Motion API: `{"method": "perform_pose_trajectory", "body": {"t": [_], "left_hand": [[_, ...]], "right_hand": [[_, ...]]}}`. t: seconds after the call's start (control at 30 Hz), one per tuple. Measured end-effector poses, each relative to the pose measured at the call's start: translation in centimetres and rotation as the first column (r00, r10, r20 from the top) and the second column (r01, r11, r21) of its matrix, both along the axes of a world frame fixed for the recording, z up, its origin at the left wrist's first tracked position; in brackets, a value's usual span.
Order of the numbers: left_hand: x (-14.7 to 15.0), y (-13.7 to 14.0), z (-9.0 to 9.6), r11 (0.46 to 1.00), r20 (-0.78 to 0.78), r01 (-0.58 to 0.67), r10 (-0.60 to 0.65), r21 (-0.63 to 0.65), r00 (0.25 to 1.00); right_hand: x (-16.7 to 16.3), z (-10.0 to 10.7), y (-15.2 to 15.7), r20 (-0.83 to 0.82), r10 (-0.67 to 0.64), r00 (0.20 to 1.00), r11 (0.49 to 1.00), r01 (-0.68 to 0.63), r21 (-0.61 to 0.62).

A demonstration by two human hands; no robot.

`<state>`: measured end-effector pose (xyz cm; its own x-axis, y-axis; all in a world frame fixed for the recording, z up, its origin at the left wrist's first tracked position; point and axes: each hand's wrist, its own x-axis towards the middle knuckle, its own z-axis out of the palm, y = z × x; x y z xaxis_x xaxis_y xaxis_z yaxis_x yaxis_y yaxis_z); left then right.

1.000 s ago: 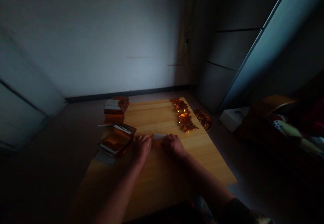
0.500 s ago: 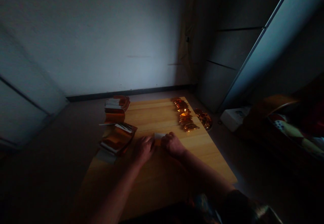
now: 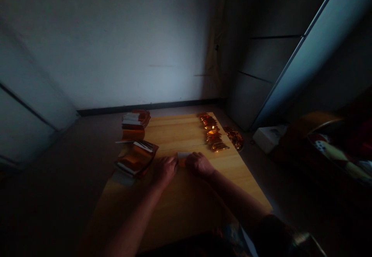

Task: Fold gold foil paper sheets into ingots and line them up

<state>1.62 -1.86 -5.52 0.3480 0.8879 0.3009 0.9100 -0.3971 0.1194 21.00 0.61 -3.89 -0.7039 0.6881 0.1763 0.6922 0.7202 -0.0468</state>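
Observation:
Between my two hands, just above or on the wooden table (image 3: 174,133), is a small sheet of paper (image 3: 183,158), whitish on its far part and orange on the near part. My left hand (image 3: 167,168) is closed on the sheet's left edge. At its right edge my right hand (image 3: 200,164) has its fingers curled over the paper. A pile of orange foil sheets with white backs (image 3: 136,160) lies left of my left hand. Folded shiny orange foil pieces (image 3: 213,135) stand in a row beyond my right hand. Dim light hides the fingertips.
Another stack of orange and white sheets (image 3: 133,125) sits at the table's far left corner. On the floor past the right edge is a heap of shiny foil pieces (image 3: 235,137). A white box (image 3: 267,137) stands by the cabinet (image 3: 261,55). The wall (image 3: 130,55) is behind.
The view has shifted very slightly. My right hand has turned a little, its fingers flatter over the paper; both hands stay on the sheet.

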Motion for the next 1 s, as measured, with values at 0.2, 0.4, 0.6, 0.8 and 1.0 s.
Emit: {"method": "perform_pose_trajectory", "body": {"t": [0.2,0.4,0.6,0.8,1.0], "left_hand": [[0.2,-0.1,0.8,1.000,-0.039,-0.005,0.005,-0.015,0.999],[0.5,-0.3,0.5,0.999,-0.069,-0.026,0.027,0.024,0.997],[0.4,-0.2,-0.4,0.999,-0.047,-0.033,0.034,0.021,0.998],[0.2,-0.5,-0.3,0.999,-0.033,-0.013,0.014,0.034,0.999],[0.1,-1.0,-0.3,0.998,-0.013,-0.008,0.008,0.055,1.000]], "right_hand": [[-0.3,-0.4,1.1,0.087,0.106,0.991,0.993,-0.109,0.037],[-0.5,0.2,1.8,0.061,0.100,0.993,0.992,-0.104,0.065],[0.1,-0.2,1.0,-0.035,0.066,0.997,0.996,-0.064,0.062],[0.4,-2.2,0.8,-0.119,-0.007,0.993,1.000,0.007,0.001],[0.8,-2.4,1.0,-0.204,-0.074,0.976,0.996,0.064,-0.057]]}}
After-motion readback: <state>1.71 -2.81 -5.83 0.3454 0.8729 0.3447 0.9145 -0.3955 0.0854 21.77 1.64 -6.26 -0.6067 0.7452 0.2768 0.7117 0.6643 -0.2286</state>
